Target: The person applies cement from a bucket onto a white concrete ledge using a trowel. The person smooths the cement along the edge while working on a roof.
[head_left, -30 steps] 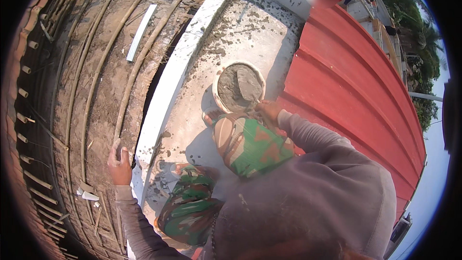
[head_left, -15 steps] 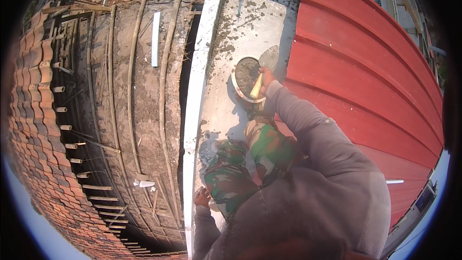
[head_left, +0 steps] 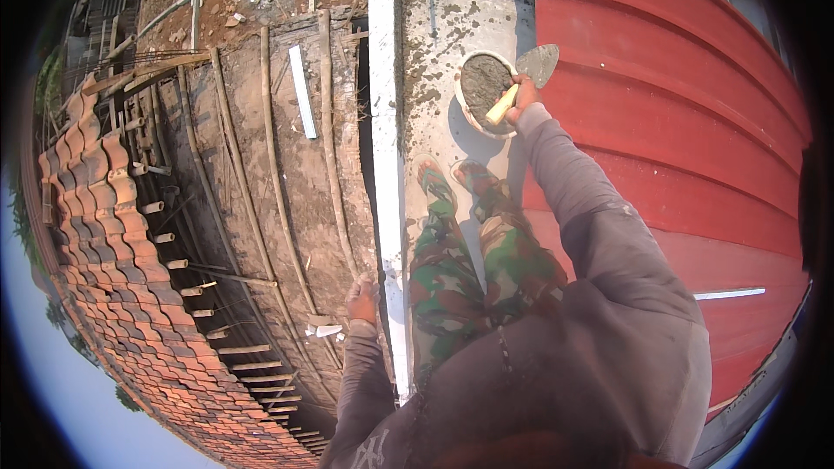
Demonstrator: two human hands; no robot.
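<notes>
My right hand [head_left: 525, 97] grips the yellow handle of a trowel [head_left: 535, 66], whose mortar-smeared blade extends past the right rim of a pale bucket [head_left: 460, 82]. Grey mortar [head_left: 479, 78] fills much of the bucket, which rests on a splattered concrete ledge [head_left: 424, 135]. Lower left, my left hand [head_left: 361, 300] hangs beside the white wall edge [head_left: 388, 208], fingers loosely apart with nothing visible in them. My legs in camouflage trousers [head_left: 447, 287] extend along the ledge below the bucket.
Red corrugated roofing [head_left: 660, 122] borders the ledge on the right, with a thin pale strip [head_left: 730, 293] on it. Left of the wall are a dark gap, a lower brown surface with bamboo poles [head_left: 276, 174], a pale board [head_left: 302, 91] and a broken-edged tiled roof [head_left: 130, 287].
The trowel blade has come out of the mortar to the bucket's right. My legs have straightened from bent, my left hand has shifted, and the view has turned.
</notes>
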